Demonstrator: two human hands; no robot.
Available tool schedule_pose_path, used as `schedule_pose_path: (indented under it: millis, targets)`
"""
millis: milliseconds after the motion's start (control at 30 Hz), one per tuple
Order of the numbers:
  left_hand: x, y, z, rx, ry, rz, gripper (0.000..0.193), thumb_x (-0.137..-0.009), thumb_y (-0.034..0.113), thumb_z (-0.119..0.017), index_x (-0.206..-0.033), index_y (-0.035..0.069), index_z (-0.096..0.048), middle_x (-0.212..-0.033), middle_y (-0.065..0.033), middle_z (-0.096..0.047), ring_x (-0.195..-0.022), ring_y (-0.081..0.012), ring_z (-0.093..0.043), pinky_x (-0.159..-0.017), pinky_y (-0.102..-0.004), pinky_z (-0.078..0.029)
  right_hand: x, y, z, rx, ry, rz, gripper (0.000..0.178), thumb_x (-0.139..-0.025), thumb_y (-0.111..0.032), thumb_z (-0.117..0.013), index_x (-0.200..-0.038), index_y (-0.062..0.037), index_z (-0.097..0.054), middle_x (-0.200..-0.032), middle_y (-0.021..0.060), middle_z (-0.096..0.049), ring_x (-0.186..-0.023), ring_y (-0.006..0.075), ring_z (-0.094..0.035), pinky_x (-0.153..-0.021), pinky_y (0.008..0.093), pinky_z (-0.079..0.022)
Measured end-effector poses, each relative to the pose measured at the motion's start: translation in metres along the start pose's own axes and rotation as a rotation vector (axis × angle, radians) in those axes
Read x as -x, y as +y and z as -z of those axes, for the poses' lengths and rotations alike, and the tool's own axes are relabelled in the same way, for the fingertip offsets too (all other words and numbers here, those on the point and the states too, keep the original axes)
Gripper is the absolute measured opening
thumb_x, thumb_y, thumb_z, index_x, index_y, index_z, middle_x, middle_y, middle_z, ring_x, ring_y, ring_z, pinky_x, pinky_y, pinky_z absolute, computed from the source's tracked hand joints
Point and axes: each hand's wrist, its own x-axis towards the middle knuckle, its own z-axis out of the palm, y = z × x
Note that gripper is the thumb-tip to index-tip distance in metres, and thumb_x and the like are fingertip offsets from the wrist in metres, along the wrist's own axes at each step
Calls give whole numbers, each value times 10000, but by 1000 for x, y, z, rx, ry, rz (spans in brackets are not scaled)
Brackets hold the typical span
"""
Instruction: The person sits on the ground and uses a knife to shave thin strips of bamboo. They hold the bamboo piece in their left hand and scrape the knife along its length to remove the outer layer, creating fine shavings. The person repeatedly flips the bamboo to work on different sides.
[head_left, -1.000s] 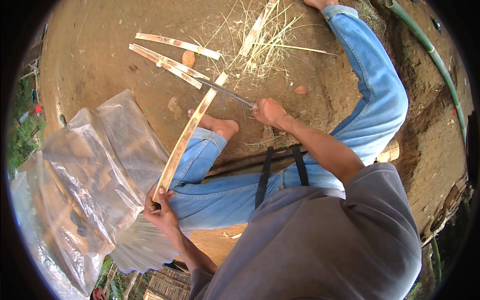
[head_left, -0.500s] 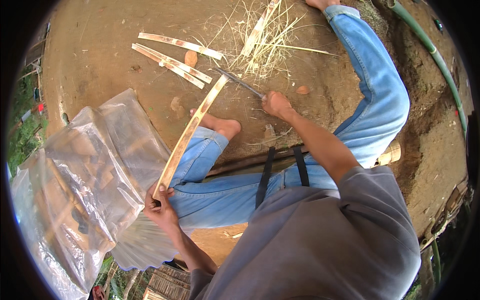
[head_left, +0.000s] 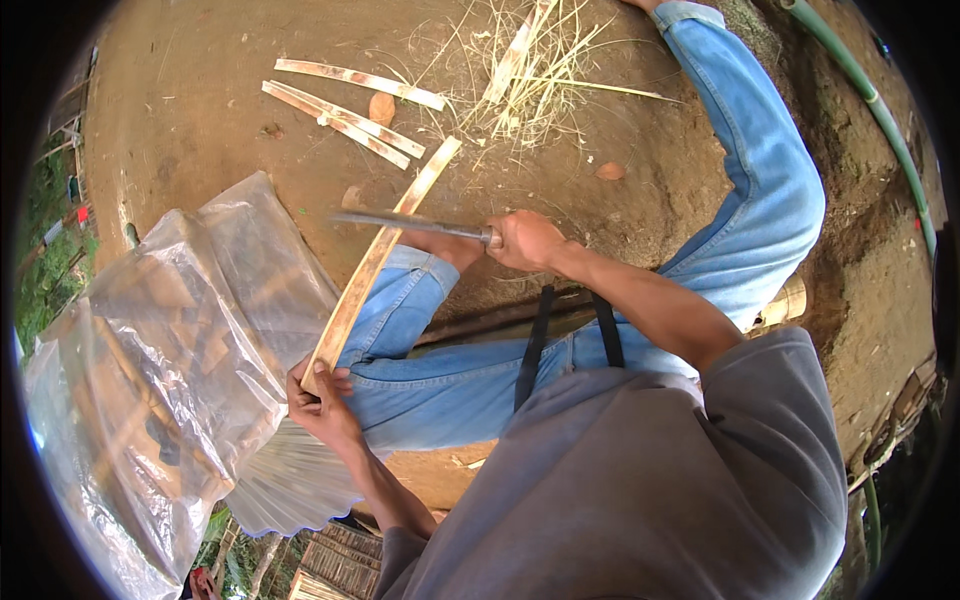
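Note:
A long pale bamboo strip (head_left: 366, 275) slants up and away from my left hand (head_left: 322, 395), whose thumb and fingers pinch its near end. My right hand (head_left: 528, 241) is wrapped round the handle of a knife (head_left: 420, 224). The knife's dark blade lies across the strip around its middle, pointing left; its tip is blurred. Whether the edge bites into the bamboo I cannot tell. Behind the strip and knife, my bare foot is partly hidden.
Several split bamboo strips (head_left: 345, 128) lie on the dirt ground by a brown dry leaf (head_left: 381, 109). Farther right is a heap of thin shavings (head_left: 530, 105). Clear plastic sheeting (head_left: 180, 330) covers things at left. A green bamboo pole (head_left: 872, 100) runs along the right.
My right hand has drawn the knife nearer and to the left, from the strip's far end to around its middle. The left hand keeps its hold nearly in place.

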Motion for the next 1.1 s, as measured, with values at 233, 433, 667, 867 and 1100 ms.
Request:
schedule_pose_path:
  millis: [233, 433, 667, 867, 1100]
  targets:
    - [-3, 2, -5, -2, 6, -24, 206, -968, 204, -631, -974, -2, -632, -667, -73, -645, -541, -85, -535, -501, -213, -419, -17, 29, 21, 24, 80, -33, 265, -890, -224, -530, -867, -1, -671, -762, 265, -666, -714, 413, -673, -710, 495, -542]
    - [-2, 2, -2, -8, -2, 16, 199, -959, 195, -632, -977, -3, -622, -662, -60, -635, -542, -74, -504, -514, -209, -398, -33, 54, 5, 43, 144, -280, 269, -898, -238, -560, -897, 8, -667, -827, 266, -677, -768, 415, -677, -756, 483, -538]
    - [-6, 1, -1, -15, -13, 0, 222, -967, 229, -634, -973, 8, -623, -666, -65, -644, -542, -80, -528, -503, -211, -411, -39, 68, 14, 62, 89, -327, 328, -911, -274, -546, -1024, -2, -692, -932, 271, -689, -906, 420, -677, -857, 466, -532]
    - [-6, 5, 0, -31, -28, -3, 215, -978, 216, -614, -974, 1, -608, -676, -70, -645, -559, -96, -551, -522, -222, -436, -32, 77, 16, 32, 137, -385, 309, -883, -252, -549, -941, 23, -677, -835, 292, -670, -794, 406, -678, -788, 471, -538]
    - [3, -2, 1, -173, -20, -74, 226, -984, 196, -597, -991, -29, -587, -702, -121, -663, -583, -147, -601, -558, -260, -489, 9, 15, 19, 93, 26, 52, 257, -846, -257, -569, -896, -19, -655, -695, 244, -645, -686, 402, -667, -708, 497, -538]
